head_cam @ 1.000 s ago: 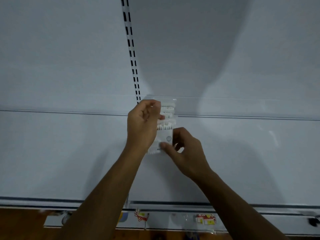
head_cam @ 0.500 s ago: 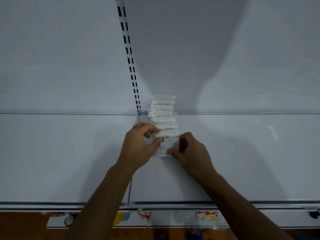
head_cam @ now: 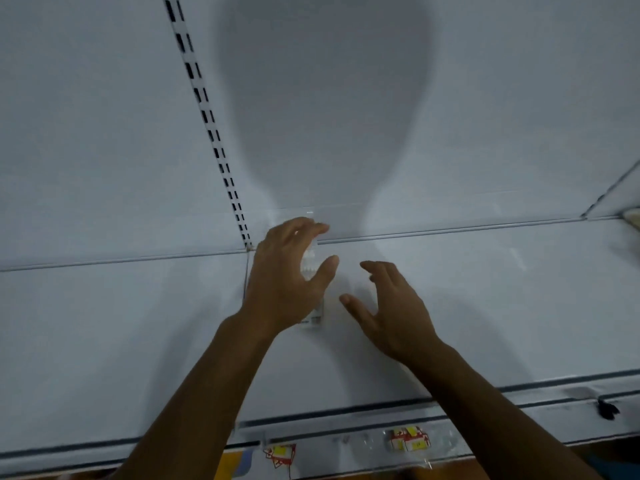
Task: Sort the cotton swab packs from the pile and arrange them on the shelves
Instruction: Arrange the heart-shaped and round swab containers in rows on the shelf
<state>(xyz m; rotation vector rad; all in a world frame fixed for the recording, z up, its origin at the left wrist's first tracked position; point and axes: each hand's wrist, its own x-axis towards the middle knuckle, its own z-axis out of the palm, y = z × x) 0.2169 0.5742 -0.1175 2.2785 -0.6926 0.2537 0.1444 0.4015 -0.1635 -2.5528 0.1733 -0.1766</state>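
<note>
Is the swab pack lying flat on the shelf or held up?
Lying flat, it seems: the swab pack rests on the shelf under the spread left hand. The open right hand is off it.

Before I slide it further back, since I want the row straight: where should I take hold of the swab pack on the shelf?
Judging by how it lies, take the near end of the swab pack, pinching its side edges from the front. It lies flat on the shelf, long axis running front to back, and the left hand covers its middle. The right hand is free beside it.
</note>
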